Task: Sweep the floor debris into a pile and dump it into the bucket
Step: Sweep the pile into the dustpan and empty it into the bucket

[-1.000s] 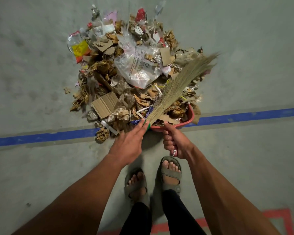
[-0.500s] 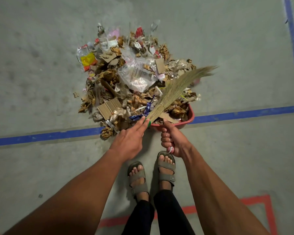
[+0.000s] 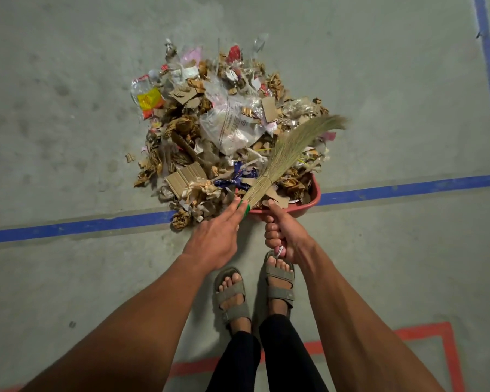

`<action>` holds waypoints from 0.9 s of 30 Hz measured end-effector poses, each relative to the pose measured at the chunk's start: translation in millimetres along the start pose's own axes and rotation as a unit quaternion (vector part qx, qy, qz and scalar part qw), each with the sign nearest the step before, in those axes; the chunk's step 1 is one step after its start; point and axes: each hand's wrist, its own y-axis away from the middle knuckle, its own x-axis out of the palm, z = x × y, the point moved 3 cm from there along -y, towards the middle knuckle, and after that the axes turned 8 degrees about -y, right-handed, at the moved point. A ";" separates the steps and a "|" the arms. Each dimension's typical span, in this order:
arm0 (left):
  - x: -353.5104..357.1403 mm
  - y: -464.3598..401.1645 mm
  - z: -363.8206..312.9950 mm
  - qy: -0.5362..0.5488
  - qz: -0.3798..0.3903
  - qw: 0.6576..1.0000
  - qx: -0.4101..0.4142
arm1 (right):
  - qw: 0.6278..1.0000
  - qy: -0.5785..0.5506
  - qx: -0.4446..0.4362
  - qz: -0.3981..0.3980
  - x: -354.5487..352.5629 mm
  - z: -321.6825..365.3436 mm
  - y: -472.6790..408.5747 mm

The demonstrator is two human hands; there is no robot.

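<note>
Left hand (image 3: 215, 236) gripping straw grass broom (image 3: 289, 154) over mixed cardboard-plastic debris pile (image 3: 227, 131); right hand (image 3: 283, 236) clenching red plastic dustpan (image 3: 311, 203) handle.

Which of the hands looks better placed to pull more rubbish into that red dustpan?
Probably the left hand: it holds the broom, whose bristles lie across the debris pile. The right hand grips the dustpan handle.

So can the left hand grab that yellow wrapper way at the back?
Probably not from here. The left hand grips the broom, and the yellow wrapper lies at the far left of the debris pile.
</note>
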 end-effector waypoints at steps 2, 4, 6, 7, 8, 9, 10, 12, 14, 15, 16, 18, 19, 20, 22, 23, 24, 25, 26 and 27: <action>0.8 -0.4 2.7 0.008 0.002 1.000 0.002 | 1.000 -0.002 -0.005 0.006 1.5 -0.2 2.3; 1.2 -0.4 5.1 0.015 0.004 1.000 0.002 | 1.000 -0.001 -0.010 0.007 3.8 0.3 5.4; -1.6 -0.7 5.6 0.018 0.001 1.000 0.002 | 1.000 0.000 -0.015 0.008 6.1 2.4 9.1; -3.9 -1.0 5.2 0.018 -0.002 1.000 0.003 | 1.000 -0.003 -0.018 0.008 7.0 3.8 10.7; -5.8 -1.0 4.5 0.019 -0.003 1.000 0.006 | 1.000 -0.008 -0.021 0.009 7.1 5.2 11.9; -8.1 -1.8 4.2 0.017 -0.004 1.000 0.010 | 1.000 -0.011 -0.021 0.010 8.0 7.1 12.9; -10.7 -2.4 3.7 0.016 -0.003 1.000 0.013 | 1.000 -0.013 -0.018 0.010 9.2 8.2 13.5; -16.5 -2.7 2.8 0.013 0.002 1.000 0.011 | 1.000 -0.013 -0.009 0.003 11.5 9.7 16.7; -21.0 -2.7 1.0 0.010 -0.001 1.000 0.014 | 1.000 -0.018 -0.017 0.004 11.8 12.0 20.7; -23.4 -2.1 0.8 0.006 -0.006 1.000 0.017 | 1.000 -0.017 -0.021 0.009 12.5 12.9 23.3; -26.5 -0.9 0.8 0.003 -0.010 1.000 0.018 | 1.000 -0.015 -0.023 0.014 12.8 13.4 25.9; -30.6 1.0 0.1 0.003 -0.006 1.000 0.022 | 0.999 -0.013 -0.024 0.017 10.7 13.3 30.1; -32.7 1.7 0.2 0.001 -0.004 1.000 0.024 | 0.999 -0.014 -0.027 0.018 10.1 13.1 32.6; -35.5 3.0 -0.5 -0.001 -0.005 1.000 0.027 | 0.999 -0.014 -0.030 0.018 9.7 12.7 34.7; -42.3 5.1 -3.8 -0.010 -0.007 0.999 0.031 | 0.999 -0.017 -0.039 0.021 10.0 12.6 41.9; -45.4 6.4 -5.1 -0.014 -0.008 0.999 0.032 | 0.999 -0.016 -0.045 0.024 10.0 12.0 45.0; -49.6 8.5 -7.1 -0.017 -0.009 0.999 0.036 | 0.998 -0.016 -0.051 0.028 9.9 10.7 49.4; -53.1 10.4 -8.7 -0.020 -0.010 0.999 0.041 | 0.998 -0.014 -0.057 0.032 9.8 9.5 53.7; -57.6 12.9 -11.4 -0.023 -0.012 0.999 0.046 | 0.997 -0.014 -0.063 0.036 8.9 8.8 58.8; -61.6 15.1 -13.6 -0.027 -0.013 0.998 0.050 | 0.997 -0.014 -0.069 0.039 8.4 8.2 63.7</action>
